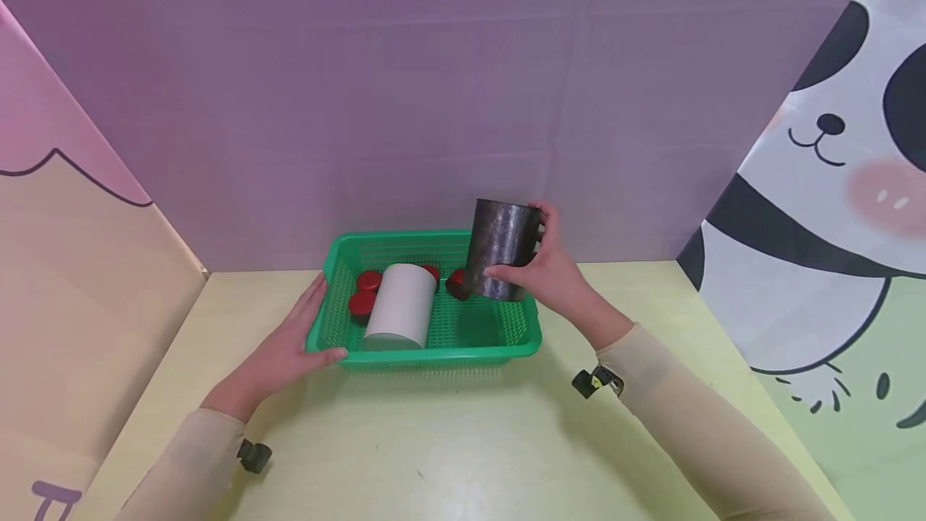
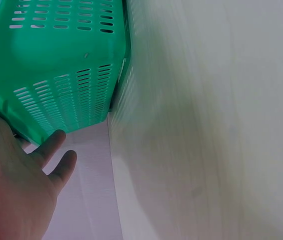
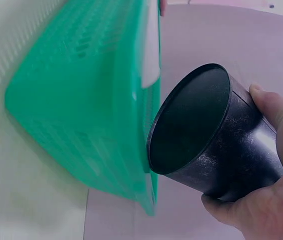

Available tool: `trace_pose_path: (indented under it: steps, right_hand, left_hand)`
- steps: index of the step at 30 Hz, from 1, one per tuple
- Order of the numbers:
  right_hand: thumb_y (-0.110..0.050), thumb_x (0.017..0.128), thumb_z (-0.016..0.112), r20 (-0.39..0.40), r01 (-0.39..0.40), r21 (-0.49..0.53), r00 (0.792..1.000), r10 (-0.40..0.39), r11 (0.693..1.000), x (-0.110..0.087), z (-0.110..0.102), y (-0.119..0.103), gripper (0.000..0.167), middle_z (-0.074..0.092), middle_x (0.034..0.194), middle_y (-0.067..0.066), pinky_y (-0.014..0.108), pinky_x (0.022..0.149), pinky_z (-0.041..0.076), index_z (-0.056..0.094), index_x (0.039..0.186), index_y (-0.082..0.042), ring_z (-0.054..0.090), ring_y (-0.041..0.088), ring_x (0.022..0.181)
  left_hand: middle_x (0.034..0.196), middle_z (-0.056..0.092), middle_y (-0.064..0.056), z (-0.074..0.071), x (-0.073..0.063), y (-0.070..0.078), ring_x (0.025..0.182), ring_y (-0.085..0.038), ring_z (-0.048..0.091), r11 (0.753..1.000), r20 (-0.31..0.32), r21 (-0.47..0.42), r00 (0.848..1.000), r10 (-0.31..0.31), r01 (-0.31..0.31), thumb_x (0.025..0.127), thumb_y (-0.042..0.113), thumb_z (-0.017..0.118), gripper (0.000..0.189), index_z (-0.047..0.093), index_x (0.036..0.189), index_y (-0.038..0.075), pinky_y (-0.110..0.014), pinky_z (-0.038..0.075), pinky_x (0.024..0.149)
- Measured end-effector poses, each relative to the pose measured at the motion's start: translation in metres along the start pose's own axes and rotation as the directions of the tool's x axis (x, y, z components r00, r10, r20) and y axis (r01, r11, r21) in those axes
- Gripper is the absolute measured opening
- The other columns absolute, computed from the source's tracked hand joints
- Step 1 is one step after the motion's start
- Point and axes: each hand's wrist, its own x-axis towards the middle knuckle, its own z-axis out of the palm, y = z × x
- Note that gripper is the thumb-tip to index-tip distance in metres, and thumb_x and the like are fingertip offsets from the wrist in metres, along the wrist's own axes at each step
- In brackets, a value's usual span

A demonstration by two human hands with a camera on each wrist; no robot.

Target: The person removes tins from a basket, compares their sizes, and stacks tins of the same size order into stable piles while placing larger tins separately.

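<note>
My right hand (image 1: pixel 546 272) grips a dark metallic can (image 1: pixel 501 249) round its side, thumb in front, fingers behind. It holds the can slightly tilted over the right end of a green plastic basket (image 1: pixel 448 355). In the right wrist view the can's rimmed, recessed end (image 3: pixel 190 120) faces the basket. My left hand (image 1: pixel 285 344) rests at the basket's left end, fingers straight along the outer wall, thumb by the front rim. Inside the basket a white cylinder (image 1: pixel 401 304) lies on its side. Several small round red-topped pieces (image 1: pixel 363 304) sit around it, one (image 1: pixel 458 283) partly behind the can.
The basket stands on a pale wooden table (image 1: pixel 434 441), near the purple backdrop (image 1: pixel 434 103) behind it. A panda-printed panel (image 1: pixel 781 288) rises on the right, and a pink and beige panel (image 1: pixel 79 280) on the left.
</note>
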Motion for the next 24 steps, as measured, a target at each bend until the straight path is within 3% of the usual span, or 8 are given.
trace_pose_path:
  steps: [10, 18, 24]
  right_hand:
    - [-0.017, 0.086, 0.098, -0.135, 0.021, 0.016, 0.991, -0.019, 1.0, 0.006, -0.034, 0.019, 0.124, 0.035, 0.157, 0.023, 0.064, 0.107, 0.052, 0.006, 0.169, -0.025, 0.046, 0.043, 0.139]
    - [-0.022, 0.082, 0.102, -0.251, 0.055, -0.107, 0.964, -0.081, 0.993, 0.002, -0.058, 0.045, 0.125, 0.034, 0.158, 0.022, 0.065, 0.115, 0.045, 0.011, 0.168, -0.023, 0.043, 0.04, 0.143]
    - [-0.022, 0.079, 0.104, -0.325, 0.086, -0.265, 0.93, -0.172, 0.96, 0.003, -0.065, 0.072, 0.127, 0.024, 0.167, 0.02, 0.06, 0.13, 0.031, 0.013, 0.167, -0.015, 0.035, 0.041, 0.155]
  left_hand:
    - [0.186, -0.001, -0.009, -0.001, -0.001, 0.0, 0.169, -0.043, 0.007, 1.0, 0.003, -0.006, 1.0, -0.015, 0.015, 0.099, 0.038, 0.082, 0.116, 0.002, 0.178, 0.009, -0.074, 0.028, 0.125]
    - [0.187, -0.001, -0.008, 0.003, -0.001, -0.001, 0.17, -0.043, 0.007, 1.0, -0.001, -0.022, 1.0, -0.002, 0.002, 0.1, 0.036, 0.083, 0.116, 0.002, 0.179, 0.01, -0.074, 0.028, 0.125]
    - [0.186, 0.0, -0.009, 0.002, -0.001, 0.002, 0.17, -0.043, 0.007, 1.0, -0.002, -0.018, 1.0, 0.001, -0.001, 0.1, 0.035, 0.082, 0.115, 0.002, 0.178, 0.008, -0.074, 0.029, 0.125]
